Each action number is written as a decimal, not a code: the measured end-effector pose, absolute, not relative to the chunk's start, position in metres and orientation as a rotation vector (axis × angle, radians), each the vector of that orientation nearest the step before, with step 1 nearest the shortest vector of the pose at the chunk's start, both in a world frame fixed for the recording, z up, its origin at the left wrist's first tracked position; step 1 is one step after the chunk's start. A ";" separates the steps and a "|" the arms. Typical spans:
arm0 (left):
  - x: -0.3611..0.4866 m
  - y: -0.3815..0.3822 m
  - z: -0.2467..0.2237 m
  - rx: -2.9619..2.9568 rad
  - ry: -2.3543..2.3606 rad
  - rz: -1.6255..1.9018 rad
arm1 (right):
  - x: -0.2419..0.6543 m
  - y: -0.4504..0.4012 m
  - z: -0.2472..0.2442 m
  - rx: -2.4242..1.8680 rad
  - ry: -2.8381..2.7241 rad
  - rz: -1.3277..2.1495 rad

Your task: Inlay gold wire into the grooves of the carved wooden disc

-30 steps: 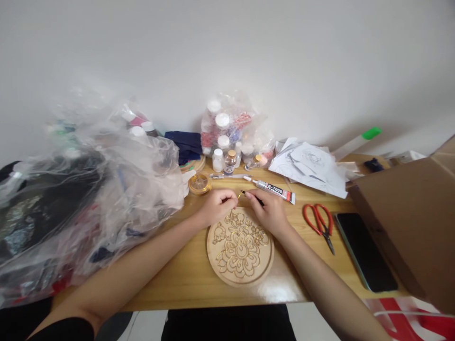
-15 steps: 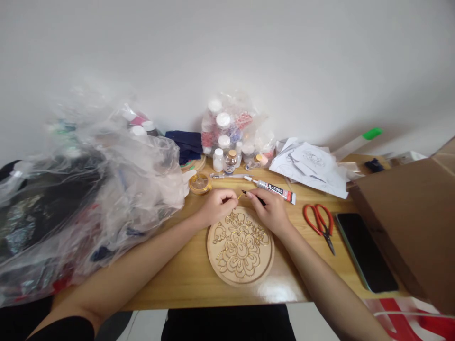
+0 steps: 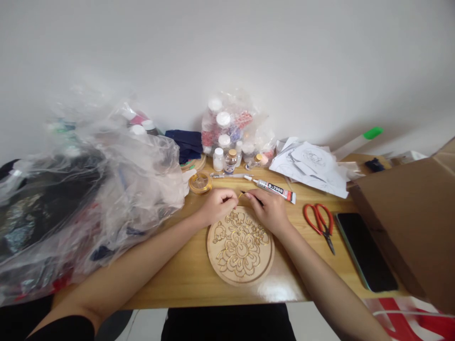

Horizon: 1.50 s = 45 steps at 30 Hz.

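Observation:
My left hand (image 3: 220,204) is closed in a pinch on a short piece of gold wire (image 3: 241,194) above the far edge of a round wooden board. Facing it, my right hand (image 3: 270,209) grips slim black tweezers (image 3: 260,202), their dark tip close to the wire. Whether the tip touches the wire is too small to tell. The wooden board (image 3: 234,278) lies flat beneath both hands. Gold wire outlines on it form a large flower (image 3: 241,253) with smaller shapes above. A spool of gold wire (image 3: 199,183) rests left of my left hand.
A B-7000 glue tube (image 3: 276,190) and a white pen (image 3: 231,176) lie beyond my hands. Red-handled pliers (image 3: 322,222), a phone (image 3: 366,251) and a cardboard box (image 3: 408,213) are at right. Plastic bags (image 3: 142,175) crowd the left; small bottles (image 3: 218,160) and papers (image 3: 311,163) stand behind.
Both hands stay almost in place above the board's far edge. The tweezers' tip and the wire have shifted very slightly; nothing has been let go.

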<state>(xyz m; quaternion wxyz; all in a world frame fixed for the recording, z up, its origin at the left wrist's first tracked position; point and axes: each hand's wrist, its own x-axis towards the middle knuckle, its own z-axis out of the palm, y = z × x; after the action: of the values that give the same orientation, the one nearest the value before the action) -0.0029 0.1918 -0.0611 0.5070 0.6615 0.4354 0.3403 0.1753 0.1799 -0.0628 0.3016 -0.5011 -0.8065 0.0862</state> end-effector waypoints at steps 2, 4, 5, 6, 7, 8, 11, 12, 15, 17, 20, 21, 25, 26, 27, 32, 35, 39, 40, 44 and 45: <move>-0.003 0.192 -0.061 1.589 1.057 0.818 | 0.176 0.180 -0.063 -1.328 -2.176 0.151; -0.003 0.192 -0.062 1.583 1.062 0.818 | 0.176 0.180 -0.063 -1.315 -2.209 0.051; -0.003 0.192 -0.062 1.580 1.064 0.819 | 0.175 0.180 -0.062 -1.305 -2.227 -0.001; -0.003 0.192 -0.062 1.578 1.065 0.820 | 0.175 0.180 -0.061 -1.296 -2.244 -0.052; -0.003 0.192 -0.062 1.576 1.065 0.820 | 0.175 0.181 -0.060 -1.285 -2.261 -0.101; -0.003 0.192 -0.062 1.574 1.065 0.819 | 0.174 0.181 -0.059 -1.273 -2.272 -0.142; -0.003 0.192 -0.061 1.570 1.069 0.822 | 0.174 0.181 -0.057 -1.224 -2.259 -0.195; -0.003 0.192 -0.061 1.568 1.072 0.825 | 0.174 0.181 -0.057 -1.212 -2.246 -0.192; -0.002 0.192 -0.060 1.564 1.076 0.829 | 0.174 0.182 -0.058 -1.233 -2.231 -0.153; -0.002 0.192 -0.061 1.562 1.075 0.831 | 0.175 0.182 -0.059 -1.274 -2.236 -0.122; -0.002 0.192 -0.061 1.563 1.074 0.830 | 0.176 0.182 -0.059 -1.286 -2.239 -0.109; -0.003 0.192 -0.061 1.565 1.074 0.830 | 0.176 0.182 -0.059 -1.277 -2.240 -0.115; -0.003 0.192 -0.061 1.571 1.078 0.827 | 0.176 0.181 -0.056 -1.290 -2.251 -0.125; -0.003 0.192 -0.060 1.573 1.079 0.824 | 0.176 0.181 -0.055 -1.299 -2.262 -0.127; -0.003 0.192 -0.060 1.576 1.080 0.822 | 0.175 0.181 -0.054 -1.303 -2.277 -0.135; -0.003 0.193 -0.060 1.586 1.081 0.819 | 0.172 0.182 -0.052 -1.283 -2.325 -0.229; -0.003 0.192 -0.060 1.593 1.077 0.824 | 0.172 0.182 -0.053 -1.294 -2.279 -0.226; -0.003 0.192 -0.060 1.609 1.070 0.831 | 0.174 0.182 -0.055 -1.423 -2.061 -0.006; -0.003 0.192 -0.060 1.614 1.067 0.831 | 0.175 0.182 -0.056 -1.445 -1.979 0.096; -0.002 0.192 -0.061 1.646 1.049 0.834 | 0.175 0.183 -0.056 -1.360 -1.689 0.631; -0.002 0.192 -0.062 1.657 1.045 0.837 | 0.174 0.184 -0.056 -1.322 -1.643 0.750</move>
<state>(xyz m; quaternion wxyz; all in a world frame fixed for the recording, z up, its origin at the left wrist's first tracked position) -0.0019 0.1919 -0.0621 0.4845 0.6804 0.4291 0.3438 0.1744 0.1835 -0.0558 0.4365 -0.5314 -0.6605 0.3014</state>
